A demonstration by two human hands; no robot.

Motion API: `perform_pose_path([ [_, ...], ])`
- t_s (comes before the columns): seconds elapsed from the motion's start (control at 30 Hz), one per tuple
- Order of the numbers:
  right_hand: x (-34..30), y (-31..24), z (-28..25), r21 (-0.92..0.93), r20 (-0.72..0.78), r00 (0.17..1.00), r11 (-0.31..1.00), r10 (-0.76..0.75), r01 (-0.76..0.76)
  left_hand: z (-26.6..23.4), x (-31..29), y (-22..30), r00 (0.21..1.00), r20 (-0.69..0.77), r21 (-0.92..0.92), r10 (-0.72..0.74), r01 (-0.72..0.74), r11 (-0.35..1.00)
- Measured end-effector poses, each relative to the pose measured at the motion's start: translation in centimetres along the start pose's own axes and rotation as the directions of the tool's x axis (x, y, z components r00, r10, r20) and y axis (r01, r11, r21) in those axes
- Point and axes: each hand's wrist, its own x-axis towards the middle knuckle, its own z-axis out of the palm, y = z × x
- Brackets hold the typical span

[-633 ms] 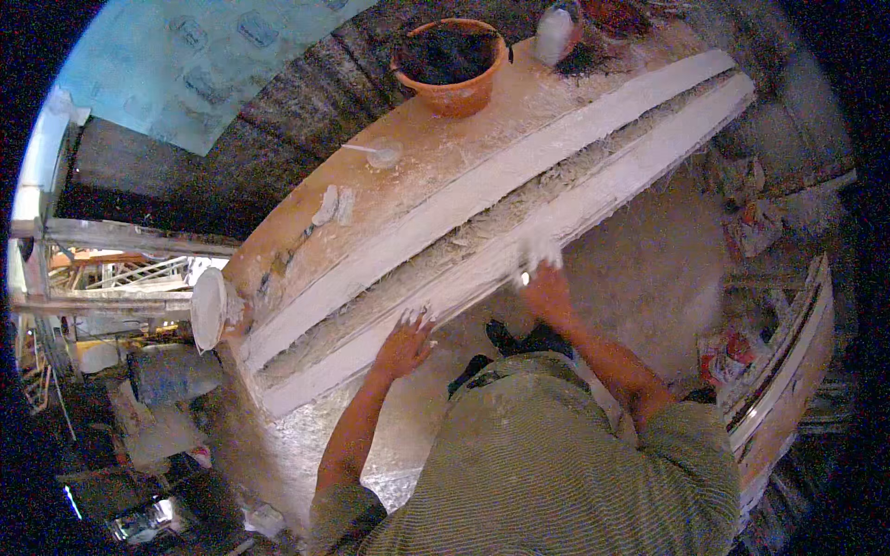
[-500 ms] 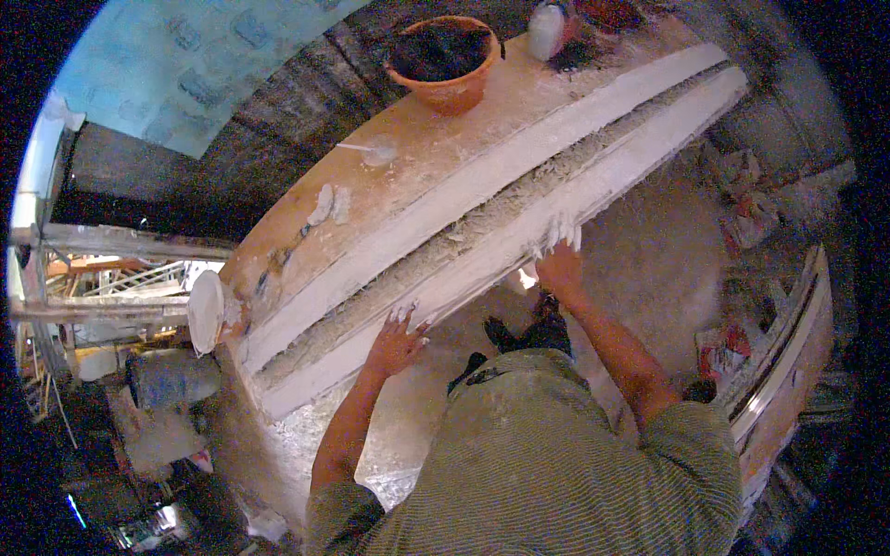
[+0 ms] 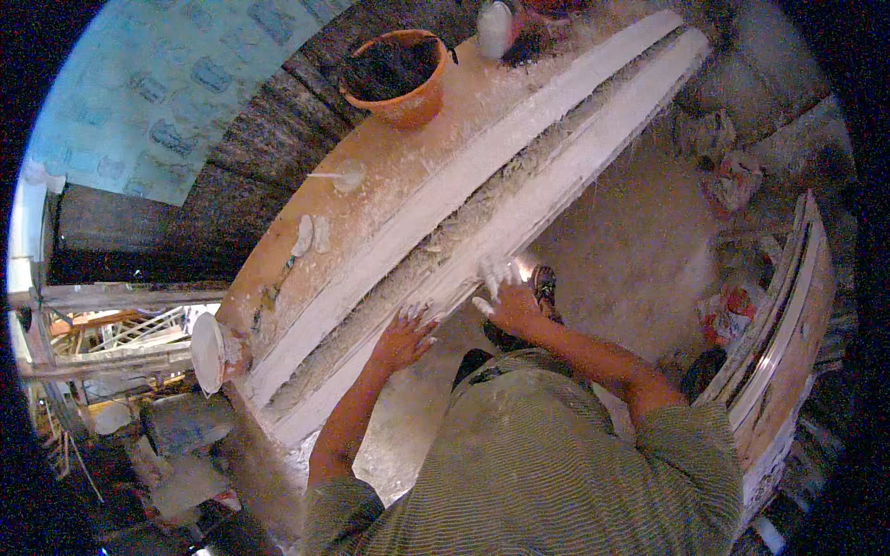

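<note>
A long white plaster moulding (image 3: 482, 195) lies slantwise along the near side of a wooden table. It has two smooth pale bands with a rough, crumbly channel between them. My left hand (image 3: 402, 341) rests on its near edge, fingers spread and coated in white. Farther along the same edge is my right hand (image 3: 512, 304), its whitened fingers stretched out and its thumb apart. Neither hand grips anything that I can see.
On the wooden table (image 3: 371, 199) stand an orange tub (image 3: 408, 107) with dark contents and a white container (image 3: 494, 30). A white bowl-like piece (image 3: 209, 352) juts out at the left end. Another long board (image 3: 788, 343) lies at the right, near red-and-white bags (image 3: 728, 313).
My right hand has slid left along the moulding's near edge, closer to my left hand. My left hand stays on the edge. The whole view has shifted slightly.
</note>
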Motion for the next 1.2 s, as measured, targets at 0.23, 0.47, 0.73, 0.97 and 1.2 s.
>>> perform_pose_path([
  [0.23,-0.5,-3.4,3.2,0.006,0.207,0.964,0.985,-0.17,0.172,1.7,-3.7,-1.2,1.0,0.018,0.068,-0.014,0.013,0.998],
  [0.47,0.4,-3.6,2.6,-0.006,0.267,0.947,0.982,-0.179,0.187,0.8,-2.8,-0.3,0.999,-0.048,0.028,0.011,-0.01,1.0],
  [0.73,0.5,7.0,0.6,-0.36,0.052,0.977,0.917,0.206,-0.174,-1.8,9.1,2.5,0.921,-0.367,0.037,0.131,-0.126,0.991],
  [0.97,-0.3,8.7,-3.0,-0.458,0.307,0.859,0.855,0.409,-0.243,-6.8,23.0,7.3,0.83,-0.516,0.172,0.211,-0.14,0.975],
  [1.2,0.8,6.8,-6.1,-0.364,-0.296,0.943,0.896,0.148,-0.255,-7.2,25.8,7.7,0.853,-0.505,0.133,0.13,-0.072,0.989],
])
